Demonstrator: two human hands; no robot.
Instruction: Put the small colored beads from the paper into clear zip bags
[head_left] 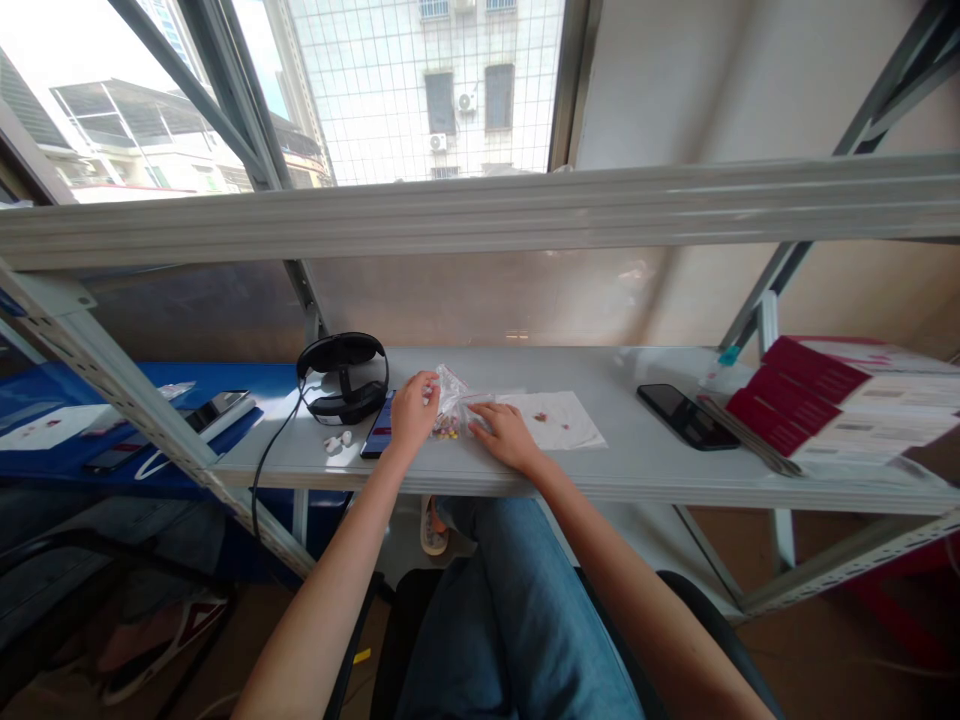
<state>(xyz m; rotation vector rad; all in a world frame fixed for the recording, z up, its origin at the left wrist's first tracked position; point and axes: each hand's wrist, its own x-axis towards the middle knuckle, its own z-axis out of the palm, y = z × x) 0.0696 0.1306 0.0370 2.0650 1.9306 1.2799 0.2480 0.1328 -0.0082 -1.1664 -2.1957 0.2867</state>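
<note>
Near the middle of the shelf, a clear plastic bag [450, 385] lies with small colourful bead-like pieces [447, 430] at its lower end. My left hand [412, 410] is at the bag's left side, thumb and fingers bent together on its edge. Stretched out flat, the fingers of my right hand [508, 435] rest over clear plastic to the right of the pieces. Beside that hand is a white sheet [574, 420] with small reddish marks or bits on it; which, I cannot tell. Under my left wrist, a phone [377, 430] is partly covered.
A black headset [345, 380] with a cable stands at the left, near white earbuds [337, 442]. To the right lie a dark phone [686, 415] and a stack of red and white boxes [817, 400]. A metal beam [480, 215] crosses above the shelf. Another person's legs show at lower left.
</note>
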